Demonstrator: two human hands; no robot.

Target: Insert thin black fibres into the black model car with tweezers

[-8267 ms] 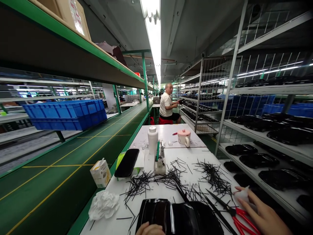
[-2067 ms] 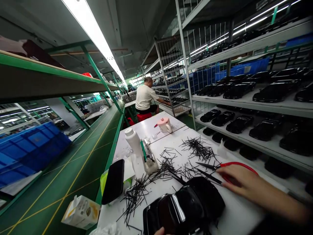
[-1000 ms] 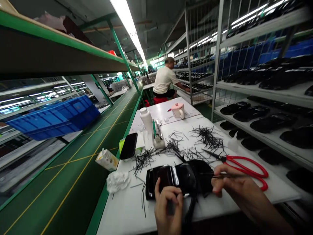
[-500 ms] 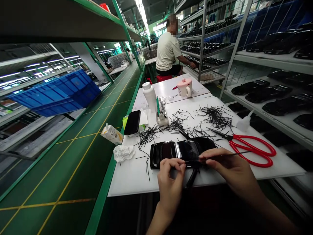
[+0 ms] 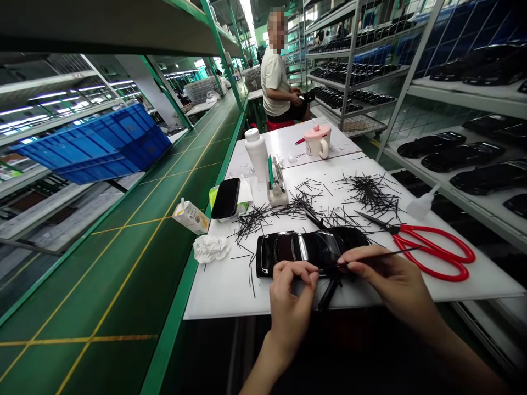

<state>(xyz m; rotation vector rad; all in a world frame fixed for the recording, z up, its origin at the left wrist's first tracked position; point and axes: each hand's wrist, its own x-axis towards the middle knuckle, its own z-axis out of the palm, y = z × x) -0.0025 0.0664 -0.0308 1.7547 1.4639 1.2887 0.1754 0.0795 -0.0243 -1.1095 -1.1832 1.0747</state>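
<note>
A glossy black model car (image 5: 284,249) lies on the white tabletop, one door swung out toward me. At its near side, my left hand (image 5: 290,296) is closed in a pinch; what sits between thumb and forefinger is too small to make out. My right hand (image 5: 391,280) grips a thin dark stick-like tool (image 5: 405,250), perhaps a brush, its front end pointing at the left fingertips. Behind the car lie piles of thin black strips (image 5: 368,191). Red-handled scissors (image 5: 434,249) rest beside my right hand.
A phone (image 5: 225,198), a drink carton (image 5: 190,216) and crumpled tissue (image 5: 211,249) line the left side. Farther back stand a white bottle (image 5: 257,156), a tool holder (image 5: 278,195) and a lidded mug (image 5: 317,144). A green conveyor (image 5: 135,241) runs left; racks of cars (image 5: 465,151) stand right.
The view has shifted slightly. Both hands stay at the car's near side, the tool still reaching the left fingertips. The co-worker has turned from the rack, hands now together around a dark object.
</note>
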